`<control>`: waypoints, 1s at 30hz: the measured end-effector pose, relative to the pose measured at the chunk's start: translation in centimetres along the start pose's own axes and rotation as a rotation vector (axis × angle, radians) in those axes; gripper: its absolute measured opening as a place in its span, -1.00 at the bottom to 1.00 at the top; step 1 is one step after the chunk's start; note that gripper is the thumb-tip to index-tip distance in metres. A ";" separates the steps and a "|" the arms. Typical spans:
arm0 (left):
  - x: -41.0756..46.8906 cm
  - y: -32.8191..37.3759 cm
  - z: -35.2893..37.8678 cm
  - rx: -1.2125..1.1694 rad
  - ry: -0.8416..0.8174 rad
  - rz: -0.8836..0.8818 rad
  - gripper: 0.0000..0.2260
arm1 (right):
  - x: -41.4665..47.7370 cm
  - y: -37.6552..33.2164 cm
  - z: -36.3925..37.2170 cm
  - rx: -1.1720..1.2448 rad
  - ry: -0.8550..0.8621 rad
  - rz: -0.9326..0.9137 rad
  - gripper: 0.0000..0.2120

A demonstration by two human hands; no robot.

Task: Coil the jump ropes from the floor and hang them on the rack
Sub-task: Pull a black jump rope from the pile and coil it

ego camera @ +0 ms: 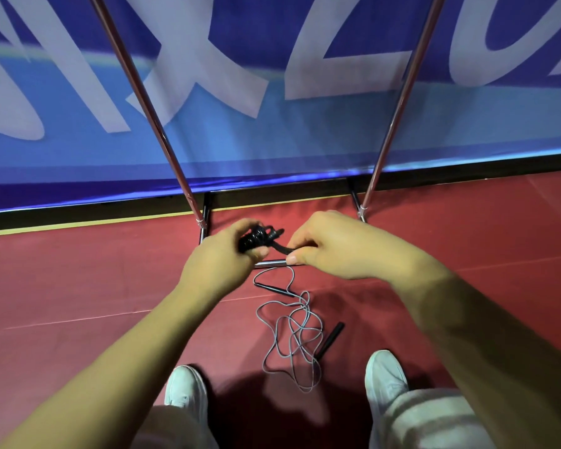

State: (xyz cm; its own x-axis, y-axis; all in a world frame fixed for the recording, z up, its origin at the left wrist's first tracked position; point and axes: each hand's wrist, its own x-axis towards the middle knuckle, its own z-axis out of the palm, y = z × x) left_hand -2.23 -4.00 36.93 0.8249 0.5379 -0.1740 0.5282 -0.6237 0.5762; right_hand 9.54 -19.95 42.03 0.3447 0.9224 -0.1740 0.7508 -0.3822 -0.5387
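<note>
I am looking down through the head camera at a red floor [78,286] that meets a blue banner [272,140] printed with large white letters. At far left, the rack's left pole [143,92] slants down to a foot at the banner's lower edge. Just right of that foot, the left hand [221,257] is curled firmly round a black jump rope [256,238]. The rope is wound into a small bundle and held above the floor, over the rack's low crossbar [269,263]. Below the hands, a grey jump rope [292,335] lies loose and tangled on the floor between two white shoes [187,387]. One black handle [332,337] lies at its right side. A black end sticks out of the bundle to the right. The right hand [331,244] pinches this end between its thumb and curled fingers, close to the left hand. At right, the rack's right pole [402,92] slants down to its foot just beyond the right hand.
</note>
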 end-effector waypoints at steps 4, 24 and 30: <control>-0.5 -0.1 0.3 0.187 -0.226 0.211 -0.64 | -0.3 0.1 0.0 0.075 0.050 -0.024 -0.82; -1.7 2.3 -0.2 -1.221 -0.332 -0.053 -0.66 | 0.6 1.8 1.3 0.476 0.088 0.154 -0.78; -1.0 1.7 -0.9 -1.395 -0.409 -0.099 -0.70 | 0.5 2.1 0.7 0.286 0.120 0.138 -0.79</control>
State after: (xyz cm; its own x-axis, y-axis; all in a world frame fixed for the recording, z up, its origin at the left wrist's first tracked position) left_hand -2.41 -5.08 38.79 0.9221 0.2004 -0.3311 0.1606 0.5801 0.7985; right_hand 10.87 -20.29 40.29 0.5086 0.8437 -0.1719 0.5097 -0.4559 -0.7296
